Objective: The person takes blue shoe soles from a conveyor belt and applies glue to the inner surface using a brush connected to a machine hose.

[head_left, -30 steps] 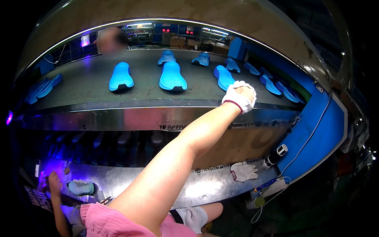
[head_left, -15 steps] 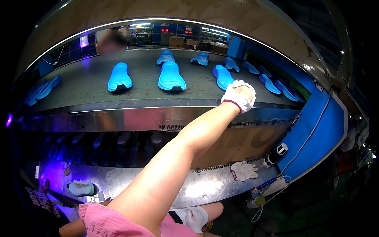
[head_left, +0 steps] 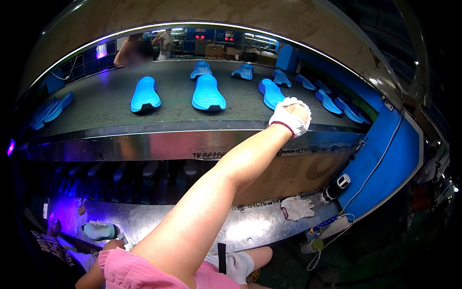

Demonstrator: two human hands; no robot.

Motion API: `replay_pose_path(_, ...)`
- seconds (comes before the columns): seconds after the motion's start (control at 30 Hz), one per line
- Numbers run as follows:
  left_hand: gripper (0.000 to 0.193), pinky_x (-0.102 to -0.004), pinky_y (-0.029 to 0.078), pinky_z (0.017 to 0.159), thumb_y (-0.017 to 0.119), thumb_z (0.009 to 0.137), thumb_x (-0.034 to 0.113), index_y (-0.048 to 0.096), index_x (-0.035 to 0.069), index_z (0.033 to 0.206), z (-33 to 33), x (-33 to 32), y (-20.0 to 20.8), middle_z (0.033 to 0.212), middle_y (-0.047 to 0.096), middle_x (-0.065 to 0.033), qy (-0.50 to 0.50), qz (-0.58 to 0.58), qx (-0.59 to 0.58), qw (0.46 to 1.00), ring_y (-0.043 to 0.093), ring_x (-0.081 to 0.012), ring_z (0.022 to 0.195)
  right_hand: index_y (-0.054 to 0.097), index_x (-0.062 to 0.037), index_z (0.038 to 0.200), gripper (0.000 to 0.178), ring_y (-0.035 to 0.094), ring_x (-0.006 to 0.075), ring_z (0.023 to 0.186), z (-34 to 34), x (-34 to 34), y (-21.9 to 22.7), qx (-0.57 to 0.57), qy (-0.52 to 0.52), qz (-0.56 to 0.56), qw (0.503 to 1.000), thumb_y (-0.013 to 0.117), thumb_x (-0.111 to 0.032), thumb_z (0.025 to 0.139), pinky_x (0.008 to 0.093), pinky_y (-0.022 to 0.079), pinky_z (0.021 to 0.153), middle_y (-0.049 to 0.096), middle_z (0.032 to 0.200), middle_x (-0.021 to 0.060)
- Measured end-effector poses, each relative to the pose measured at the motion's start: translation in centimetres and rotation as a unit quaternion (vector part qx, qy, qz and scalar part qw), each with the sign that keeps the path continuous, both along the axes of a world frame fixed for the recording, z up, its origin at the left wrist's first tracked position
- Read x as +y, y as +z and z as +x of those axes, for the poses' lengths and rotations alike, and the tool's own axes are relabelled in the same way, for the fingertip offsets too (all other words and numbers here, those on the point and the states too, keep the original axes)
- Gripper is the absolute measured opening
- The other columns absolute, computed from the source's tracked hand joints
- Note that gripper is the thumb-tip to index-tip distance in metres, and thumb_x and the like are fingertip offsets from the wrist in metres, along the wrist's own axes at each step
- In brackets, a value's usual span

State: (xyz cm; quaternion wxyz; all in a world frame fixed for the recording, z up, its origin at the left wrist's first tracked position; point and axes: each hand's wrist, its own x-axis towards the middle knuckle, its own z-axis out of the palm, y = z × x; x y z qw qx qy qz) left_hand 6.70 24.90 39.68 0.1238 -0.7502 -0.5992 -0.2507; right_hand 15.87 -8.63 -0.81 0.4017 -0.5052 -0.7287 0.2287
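Two cloth-gloved hands [head_left: 236, 268], the left [head_left: 290, 117] beside a waisted blue sole [head_left: 270, 93]

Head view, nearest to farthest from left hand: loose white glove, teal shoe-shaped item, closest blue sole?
1. Closest blue sole: dark upper surface, beside the left hand.
2. Loose white glove: metal ledge, below the hand.
3. Teal shoe-shaped item: same ledge, far left.

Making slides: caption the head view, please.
Gloved left hand at the near end of a blue sole on a belt.
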Motion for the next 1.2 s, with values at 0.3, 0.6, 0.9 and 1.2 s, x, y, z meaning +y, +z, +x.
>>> replay_pose_path(0.3,0.023,-0.0425,0.053,0.081,0.057,0.087,0.023,0.074,0.011,0.095,0.1,-0.1,0.4,0.103,0.071,-0.014,-0.028,-0.028,0.02,0.999,0.068,-0.0318,0.099,0.069,-0.0071,0.094,0.012,0.065,0.033,0.083,0.1,-0.4,-0.1,0.001,-0.008,0.005,1.0,0.061,-0.01,0.086,0.0421,0.051,0.077,0.07,0.087,0.0135)
replay_pose_path(0.6,0.037,-0.0476,0.054,0.079,0.05,0.085,0.03,0.072,0.002,0.095,-1.0,2.3,0.0,0.098,0.07,-0.0223,-0.03,-0.043,0.021,0.998,0.069,-0.036,0.093,0.068,-0.0081,0.105,0.018,0.066,0.0318,0.091,0.1,-0.1,-0.1,0.04,0.005,-0.055,0.998,0.057,-0.016,0.093,0.04,0.052,0.082,0.07,0.097,0.0128)
replay_pose_path(0.9,0.035,-0.0486,0.051,0.077,0.055,0.089,0.034,0.068,0.002,0.084,1.5,3.7,-1.5,0.092,0.067,-0.022,-0.071,0.041,0.025,0.996,0.065,-0.0396,0.089,0.066,-0.0058,0.102,0.018,0.063,0.0337,0.087,1.0,-0.6,1.3,0.062,-0.033,-0.056,0.996,0.054,-0.017,0.094,0.0414,0.05,0.078,0.066,0.09,0.0141)
replay_pose_path(1.2,0.043,-0.0492,0.043,0.1,0.056,0.092,0.04,0.064,0.004,0.115,0.7,1.1,0.0,0.135,0.052,-0.0197,-0.042,0.078,0.064,0.994,0.048,-0.0348,0.126,0.067,-0.0086,0.102,0.015,0.063,0.0331,0.083,0.0,-0.6,-0.3,0.058,-0.04,-0.027,0.997,0.056,-0.016,0.094,0.0402,0.051,0.075,0.066,0.086,0.0128)
